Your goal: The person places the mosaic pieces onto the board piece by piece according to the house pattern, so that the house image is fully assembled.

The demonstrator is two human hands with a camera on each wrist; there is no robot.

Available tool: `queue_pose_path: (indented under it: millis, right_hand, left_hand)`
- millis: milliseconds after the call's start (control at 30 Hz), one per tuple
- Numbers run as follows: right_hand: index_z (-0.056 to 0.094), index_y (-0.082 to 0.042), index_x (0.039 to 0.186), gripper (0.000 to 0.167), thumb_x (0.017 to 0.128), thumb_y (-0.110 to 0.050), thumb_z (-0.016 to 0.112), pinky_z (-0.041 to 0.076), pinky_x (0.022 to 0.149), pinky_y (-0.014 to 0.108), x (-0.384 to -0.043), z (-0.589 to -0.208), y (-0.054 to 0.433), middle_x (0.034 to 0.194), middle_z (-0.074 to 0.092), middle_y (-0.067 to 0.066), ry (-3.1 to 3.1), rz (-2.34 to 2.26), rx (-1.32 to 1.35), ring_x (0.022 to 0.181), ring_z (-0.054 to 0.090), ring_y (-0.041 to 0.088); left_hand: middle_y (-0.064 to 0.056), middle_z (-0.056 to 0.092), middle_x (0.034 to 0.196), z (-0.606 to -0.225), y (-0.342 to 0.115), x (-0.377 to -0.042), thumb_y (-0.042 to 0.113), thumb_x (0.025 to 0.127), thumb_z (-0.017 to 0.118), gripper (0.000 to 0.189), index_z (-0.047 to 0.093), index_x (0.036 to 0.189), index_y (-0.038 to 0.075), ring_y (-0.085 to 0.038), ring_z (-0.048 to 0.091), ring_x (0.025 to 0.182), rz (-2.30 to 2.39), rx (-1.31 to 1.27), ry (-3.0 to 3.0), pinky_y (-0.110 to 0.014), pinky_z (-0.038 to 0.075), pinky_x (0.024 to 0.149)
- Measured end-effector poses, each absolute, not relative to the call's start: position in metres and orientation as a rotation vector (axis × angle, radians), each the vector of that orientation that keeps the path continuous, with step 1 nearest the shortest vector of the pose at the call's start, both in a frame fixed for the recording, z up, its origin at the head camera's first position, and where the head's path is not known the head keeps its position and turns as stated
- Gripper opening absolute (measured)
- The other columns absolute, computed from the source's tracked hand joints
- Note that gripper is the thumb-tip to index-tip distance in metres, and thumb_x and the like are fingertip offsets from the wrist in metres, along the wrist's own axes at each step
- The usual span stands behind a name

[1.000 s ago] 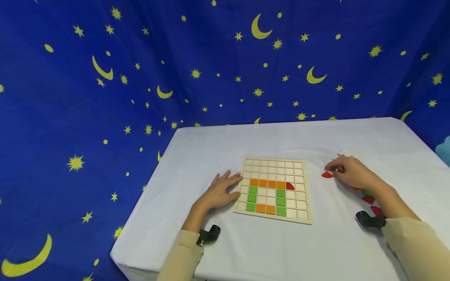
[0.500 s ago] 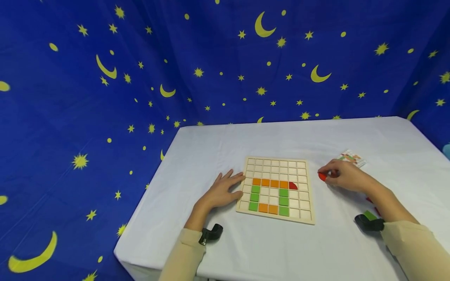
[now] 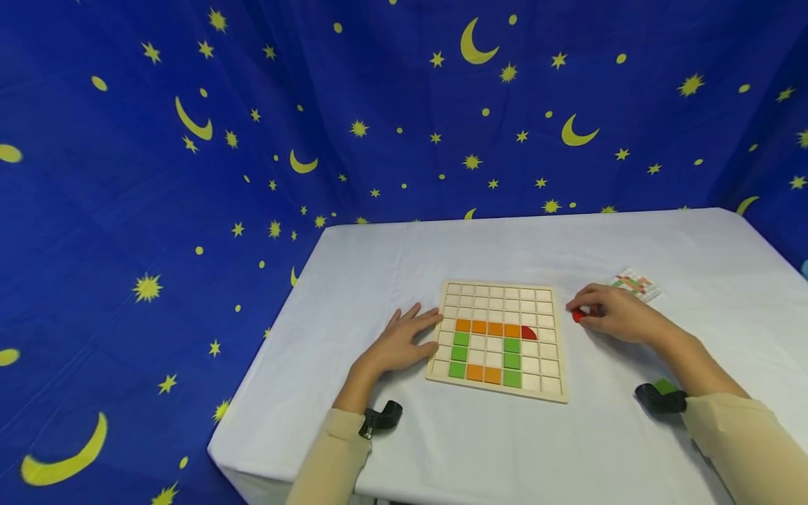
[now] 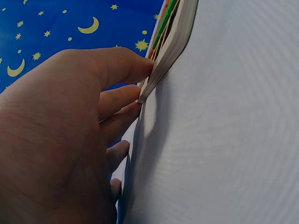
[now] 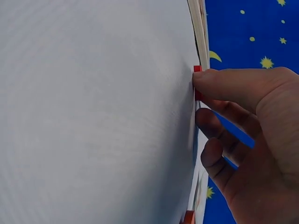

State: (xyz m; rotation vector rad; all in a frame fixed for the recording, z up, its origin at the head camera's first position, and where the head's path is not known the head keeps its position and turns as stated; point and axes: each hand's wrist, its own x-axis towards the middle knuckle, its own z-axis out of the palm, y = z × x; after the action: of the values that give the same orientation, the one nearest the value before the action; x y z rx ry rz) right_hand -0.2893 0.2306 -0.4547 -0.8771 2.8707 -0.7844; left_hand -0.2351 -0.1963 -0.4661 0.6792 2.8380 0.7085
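Head view from above, wrist views close, board [image 3: 494, 344] shared

Ahead of me hangs a deep-blue fabric backdrop [image 3: 404, 77], which turns along my left and right too, softly folded near the corners. It is printed with yellow crescent moons [image 3: 472, 55], jagged starbursts [image 3: 148, 287], small stars [image 3: 558, 60] and oval dots [image 3: 99, 83]. Below it I see a white-draped table [image 3: 391, 263], its cover lightly creased and falling over the near left edge. My light is soft, with faint shadows on the white.
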Motion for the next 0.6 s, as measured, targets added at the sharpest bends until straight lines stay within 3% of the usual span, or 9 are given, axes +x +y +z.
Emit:
queue_pose_path:
  millis: [367,600]
  right_hand:
    - [0.075,-0.012,0.106,0.026,0.08,-0.013,0.076,0.04,0.056,0.027,-0.287,-0.453,0.23,0.092,0.061,-0.001,2.857,-0.813,-0.803,0.07,0.047,0.015]
    - [0.075,-0.01,0.106,0.025,0.081,-0.016,0.077,0.041,0.056,0.026,-0.287,-0.451,0.223,0.091,0.061,-0.002,2.868,-0.834,-0.863,0.07,0.048,0.014]
  left_hand:
    - [0.011,0.031,0.152,-0.465,-0.195,-0.236,0.039,0.094,0.056,0.057,0.043,0.146,0.024,-0.019,0.01,0.145,0.691,0.674,2.841,-0.044,-0.001,0.115]
    - [0.011,0.031,0.152,-0.467,-0.194,-0.237,0.039,0.093,0.056,0.057,0.044,0.146,0.024,-0.02,0.011,0.145,0.696,0.687,2.843,-0.046,0.0,0.115]
